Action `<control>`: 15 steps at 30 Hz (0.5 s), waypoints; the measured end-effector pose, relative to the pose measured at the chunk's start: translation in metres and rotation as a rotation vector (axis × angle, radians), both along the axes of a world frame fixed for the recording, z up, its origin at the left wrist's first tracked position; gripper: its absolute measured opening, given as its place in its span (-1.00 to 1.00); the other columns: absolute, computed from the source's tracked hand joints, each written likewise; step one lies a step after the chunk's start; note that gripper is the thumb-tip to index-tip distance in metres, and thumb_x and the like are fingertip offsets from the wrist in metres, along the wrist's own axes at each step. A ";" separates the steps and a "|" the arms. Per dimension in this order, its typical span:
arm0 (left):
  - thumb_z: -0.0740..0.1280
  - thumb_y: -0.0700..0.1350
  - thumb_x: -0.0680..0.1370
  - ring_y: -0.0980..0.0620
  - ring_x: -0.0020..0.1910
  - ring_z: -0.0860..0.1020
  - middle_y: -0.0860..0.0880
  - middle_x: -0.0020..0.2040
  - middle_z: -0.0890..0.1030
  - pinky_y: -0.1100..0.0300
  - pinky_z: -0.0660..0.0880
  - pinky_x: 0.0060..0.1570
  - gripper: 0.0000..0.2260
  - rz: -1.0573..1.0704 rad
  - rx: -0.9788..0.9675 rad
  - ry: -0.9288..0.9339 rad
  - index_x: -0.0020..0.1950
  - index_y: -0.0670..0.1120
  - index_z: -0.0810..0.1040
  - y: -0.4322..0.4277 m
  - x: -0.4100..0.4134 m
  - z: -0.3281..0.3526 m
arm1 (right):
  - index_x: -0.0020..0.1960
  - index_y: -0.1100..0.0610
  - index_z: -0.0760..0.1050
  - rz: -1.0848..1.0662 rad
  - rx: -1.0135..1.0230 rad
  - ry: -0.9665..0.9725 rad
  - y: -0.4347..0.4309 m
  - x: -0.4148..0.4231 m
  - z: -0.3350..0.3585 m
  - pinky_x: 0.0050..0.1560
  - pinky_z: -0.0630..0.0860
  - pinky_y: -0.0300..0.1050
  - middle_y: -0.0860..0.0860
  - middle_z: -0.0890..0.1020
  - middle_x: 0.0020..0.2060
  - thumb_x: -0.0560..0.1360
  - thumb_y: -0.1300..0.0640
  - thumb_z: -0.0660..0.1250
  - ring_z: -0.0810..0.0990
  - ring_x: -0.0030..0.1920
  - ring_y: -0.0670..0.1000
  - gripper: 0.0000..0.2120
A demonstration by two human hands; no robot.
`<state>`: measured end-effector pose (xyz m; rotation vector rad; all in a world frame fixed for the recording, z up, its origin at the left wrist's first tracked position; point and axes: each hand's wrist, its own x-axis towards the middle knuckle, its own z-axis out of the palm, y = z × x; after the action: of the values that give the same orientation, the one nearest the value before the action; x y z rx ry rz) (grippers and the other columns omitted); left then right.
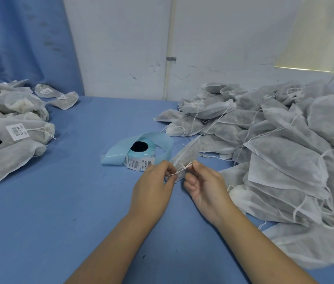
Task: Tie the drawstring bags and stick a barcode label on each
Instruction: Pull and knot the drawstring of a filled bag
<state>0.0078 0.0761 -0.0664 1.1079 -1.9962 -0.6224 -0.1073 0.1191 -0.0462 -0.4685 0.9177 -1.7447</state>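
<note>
A grey-white drawstring bag [188,154] is held up over the middle of the blue table [59,201], its mouth toward me. My left hand [153,187] pinches one end of its white drawstring [182,168], and my right hand [205,185] pinches the other end, with a loop of string between the fingertips. Just behind the hands lies a roll of barcode labels [139,153] on light blue backing, with a few printed labels showing at its front edge.
A large heap of unlabelled bags [280,144] with loose strings fills the right side of the table. On the left lies a pile of bags bearing barcode labels [16,128]. A white wall and a blue curtain [22,42] stand behind.
</note>
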 end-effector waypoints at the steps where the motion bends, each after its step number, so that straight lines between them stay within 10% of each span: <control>1: 0.34 -0.10 0.54 0.11 -0.12 0.49 0.07 -0.09 0.57 0.19 0.42 -0.12 -0.95 -0.003 0.017 0.014 -0.07 0.04 0.49 -0.001 0.000 0.000 | -0.20 0.26 0.42 0.016 -0.010 -0.029 -0.001 0.001 0.000 -0.58 0.22 -0.32 0.05 0.43 -0.39 0.59 0.31 0.15 0.31 -0.57 -0.12 -0.80; 15: 0.41 -0.20 0.45 0.23 -0.13 0.33 0.12 -0.14 0.45 0.50 0.28 -0.12 -0.73 -0.152 -0.087 0.039 -0.10 0.06 0.35 0.003 -0.004 -0.003 | -0.21 0.26 0.50 -0.005 0.004 -0.097 0.000 -0.003 0.002 -0.48 0.49 -0.29 0.06 0.60 -0.38 0.61 0.25 0.17 0.56 -0.49 -0.07 -0.74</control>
<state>0.0037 0.0796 -0.0696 0.8916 -2.0671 -0.6236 -0.1102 0.1186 -0.0442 -0.3760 0.8541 -1.7538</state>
